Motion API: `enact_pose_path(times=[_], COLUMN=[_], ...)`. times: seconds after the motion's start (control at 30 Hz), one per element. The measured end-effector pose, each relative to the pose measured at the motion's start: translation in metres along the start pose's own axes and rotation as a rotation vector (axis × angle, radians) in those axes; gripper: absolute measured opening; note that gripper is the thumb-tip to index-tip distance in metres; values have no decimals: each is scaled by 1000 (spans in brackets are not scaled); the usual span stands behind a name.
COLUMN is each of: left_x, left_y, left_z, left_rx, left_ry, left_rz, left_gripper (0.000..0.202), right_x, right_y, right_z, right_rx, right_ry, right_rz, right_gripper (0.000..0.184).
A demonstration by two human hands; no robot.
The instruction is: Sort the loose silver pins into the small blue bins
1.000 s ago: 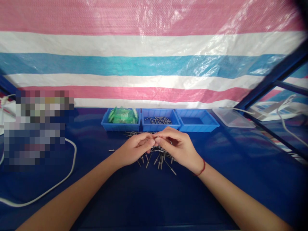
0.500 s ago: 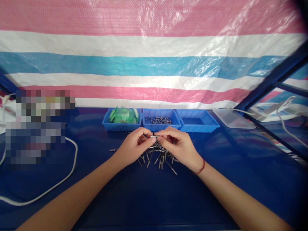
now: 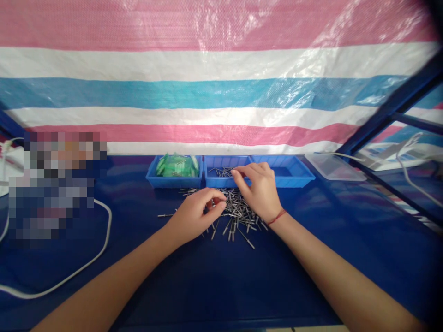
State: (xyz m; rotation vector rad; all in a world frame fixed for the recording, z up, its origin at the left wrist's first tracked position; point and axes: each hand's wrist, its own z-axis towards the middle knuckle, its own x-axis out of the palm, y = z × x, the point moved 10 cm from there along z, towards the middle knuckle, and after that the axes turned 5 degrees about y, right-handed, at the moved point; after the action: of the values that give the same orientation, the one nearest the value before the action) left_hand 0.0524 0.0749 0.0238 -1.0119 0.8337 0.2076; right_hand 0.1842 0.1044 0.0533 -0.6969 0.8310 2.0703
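Note:
A loose pile of blind rivets [image 3: 238, 210] lies on the blue table, their thin pins pointing many ways. My left hand [image 3: 195, 214] is at the pile's left side, fingers curved and a small gap between thumb and fingertips; no rivet shows in it. Over the front rim of the middle blue bin [image 3: 221, 182] reaches my right hand [image 3: 259, 186], thumb and forefinger together just above the rivets [image 3: 221, 172] inside. Whatever sits between those fingertips is too small to make out. The right hand hides part of that bin and some of the pile.
A left blue bin [image 3: 150, 177] holds green plastic packets [image 3: 178, 166]. Right of the middle bin stands another blue bin [image 3: 304, 177], with a clear plastic lid [image 3: 334, 167] beside it. A white cable [image 3: 109, 226] curves across the table's left; a striped sheet [image 3: 221, 94] hangs behind.
My hands have parted from a rivet held between them. The right hand has moved up and forward to the middle bin; the left has stayed near the pile, its fingers loosened.

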Motion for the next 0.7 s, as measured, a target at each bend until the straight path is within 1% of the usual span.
enact_pose_path(times=[0.1,0.17,0.23,0.33,0.43,0.5,0.7], left_x=[20,35,45,50,51,52,58], left_y=[-19,-26,-28,-29,-32,-35,-41], left_z=[-4,-8,-9,-6,-2,0,0], left_rx=[179,263,309,339,358,365,377], left_ry=[142,203,219,196,205,229,266], left_rz=[196,364,525,686,765,792,792], left_gripper=[19,21,22,20,16,17,19], right_x=[0,-1,-1,-1,0,0,-6], right_y=[-2,1,6,12,18,22,30], right_z=[-2,-4,-6,-7,-7,-8,-9], right_rx=[6,-5,-21,-46,-78,-101,-117], right_ry=[17,34,46,59,73,79,82], right_rz=[24,61,92,132,180,215,276], right_gripper=[27,28,28,26,22,20,19])
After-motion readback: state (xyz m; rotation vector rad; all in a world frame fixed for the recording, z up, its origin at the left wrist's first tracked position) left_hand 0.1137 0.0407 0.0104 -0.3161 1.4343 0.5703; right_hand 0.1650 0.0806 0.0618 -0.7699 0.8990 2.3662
